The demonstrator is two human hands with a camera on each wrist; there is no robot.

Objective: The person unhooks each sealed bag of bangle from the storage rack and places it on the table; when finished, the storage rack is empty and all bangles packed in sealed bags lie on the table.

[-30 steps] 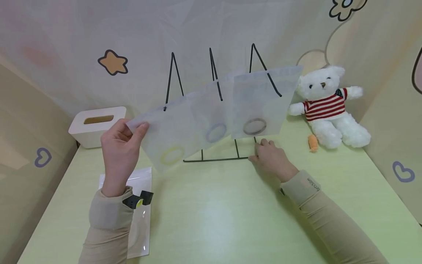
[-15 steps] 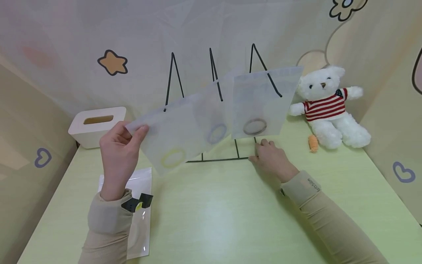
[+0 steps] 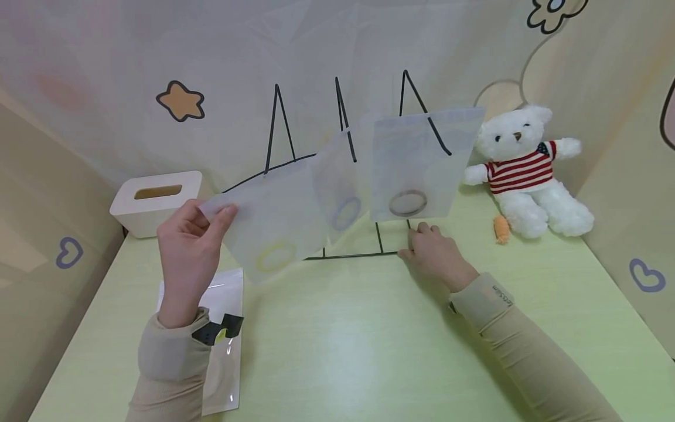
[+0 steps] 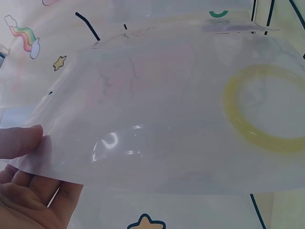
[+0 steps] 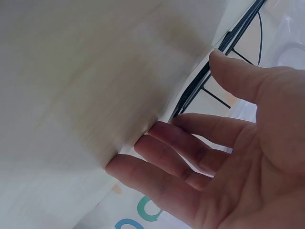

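My left hand (image 3: 190, 252) pinches the upper left corner of a translucent plastic bag (image 3: 279, 205) between thumb and fingers. A yellow ring (image 4: 233, 105) shows through this bag. The bag's top edge lies just below a black arm of the wire rack (image 3: 295, 159). Two more bags are at the rack: the middle bag (image 3: 337, 181) with a pale purple ring (image 3: 346, 213), and the right bag (image 3: 424, 152) with a brownish ring (image 3: 408, 203). My right hand (image 3: 437, 258) holds the rack's base at its right front corner, fingertips on the tabletop in the right wrist view.
A white glossy pouch (image 3: 224, 375) lies on the table beneath my left forearm. A white tissue box (image 3: 153, 205) stands at the back left. At the back right sits a teddy bear (image 3: 522, 170) in a striped top, beside a small orange object (image 3: 501, 230).
My left hand has shifted slightly left and down with the left bag. That bag's top edge has dropped, exposing the rack's black arm above it. The right hand keeps its place.
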